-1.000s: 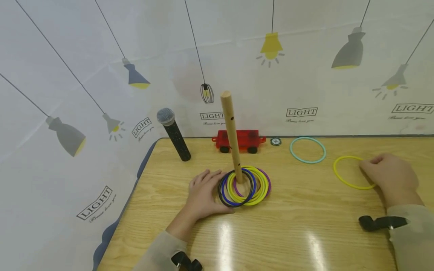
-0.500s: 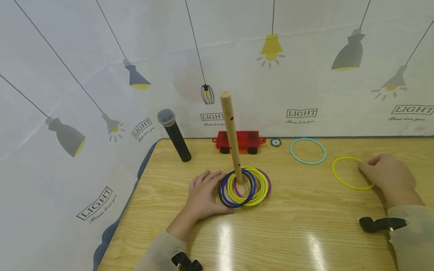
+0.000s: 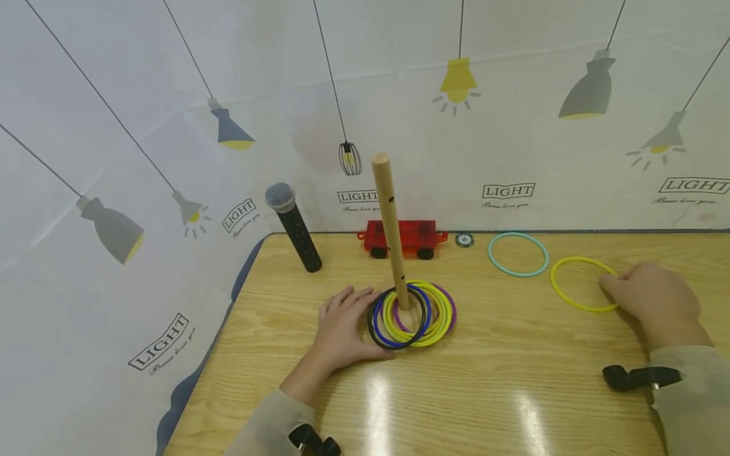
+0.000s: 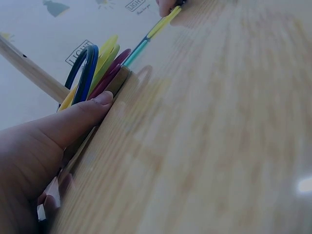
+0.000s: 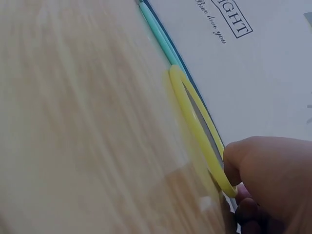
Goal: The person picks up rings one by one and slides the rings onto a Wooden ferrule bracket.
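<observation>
In the head view, my left hand (image 3: 342, 332) grips the low base (image 4: 118, 82) of a wooden peg stand, thumb at the near edge and fingers spread along the far left. From the base rises a tall wooden peg (image 3: 390, 215). Around its foot lie several rings in a loose, overlapping pile, among them a black ring (image 3: 369, 320) on top and yellow, blue and purple ones. Off to the right, my right hand (image 3: 656, 301) pinches a yellow ring (image 3: 577, 258) at its right side. In the right wrist view, that ring slants low over the table, its far end overlapping the teal ring (image 5: 160, 35).
Behind the peg stands a red toy wagon (image 3: 416, 237), with a poker chip (image 3: 464, 240) to its right. A microphone (image 3: 300, 237) stands upright at the back left. A lamp-patterned backdrop (image 3: 422, 126) rises along the far edge of the wooden table (image 3: 485, 392).
The yellow ring in my right hand has shifted a little left and farther back, closer to the teal ring. My left hand and the peg stand keep their place.
</observation>
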`<state>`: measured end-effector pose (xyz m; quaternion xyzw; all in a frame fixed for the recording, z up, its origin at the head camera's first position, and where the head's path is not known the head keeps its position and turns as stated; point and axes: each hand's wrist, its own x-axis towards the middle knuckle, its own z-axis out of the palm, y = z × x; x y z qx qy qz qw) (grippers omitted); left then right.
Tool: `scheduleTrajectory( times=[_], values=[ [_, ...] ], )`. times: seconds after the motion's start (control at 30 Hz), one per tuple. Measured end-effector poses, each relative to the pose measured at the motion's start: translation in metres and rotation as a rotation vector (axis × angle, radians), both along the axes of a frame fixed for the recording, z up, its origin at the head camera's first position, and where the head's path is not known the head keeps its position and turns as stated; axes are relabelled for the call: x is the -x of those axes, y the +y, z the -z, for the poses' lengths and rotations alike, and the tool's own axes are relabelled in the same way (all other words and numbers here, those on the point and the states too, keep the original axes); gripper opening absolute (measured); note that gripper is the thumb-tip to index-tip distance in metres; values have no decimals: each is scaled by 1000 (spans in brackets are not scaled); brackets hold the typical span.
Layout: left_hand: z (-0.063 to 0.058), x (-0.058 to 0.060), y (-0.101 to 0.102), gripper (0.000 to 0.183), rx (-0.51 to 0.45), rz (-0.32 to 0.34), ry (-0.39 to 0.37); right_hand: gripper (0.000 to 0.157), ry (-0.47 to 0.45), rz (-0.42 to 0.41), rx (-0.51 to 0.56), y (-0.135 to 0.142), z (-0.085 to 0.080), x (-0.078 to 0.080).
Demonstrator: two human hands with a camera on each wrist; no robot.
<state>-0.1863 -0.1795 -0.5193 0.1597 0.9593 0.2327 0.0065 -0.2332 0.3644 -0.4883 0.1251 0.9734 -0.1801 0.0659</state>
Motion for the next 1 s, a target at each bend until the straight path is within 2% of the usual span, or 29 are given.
scheduleTrajectory(
  times=[0.13,0.3,0.37,0.5,0.63,0.73,0.87,1.0],
  values=[
    [-1,0,0,117,-1,-1,-2,49,-4,3,-5,0,2,-1],
    [0,0,0,117,1,-3,-3,44,40,92,49,4,6,-2],
    [0,0,0,117,0,-2,-4,48,66,121,61,6,9,-2],
    [0,0,0,118,-6,3,0,51,155,125,83,5,17,1],
    [1,0,0,117,-9,5,4,47,284,95,167,-1,23,4],
    [1,0,0,117,-7,4,7,47,340,60,226,-5,24,5],
    [0,-1,0,118,1,1,11,51,330,77,316,-8,21,4],
    [-1,-1,1,118,4,-3,10,54,301,181,444,-11,19,4]
  ],
)
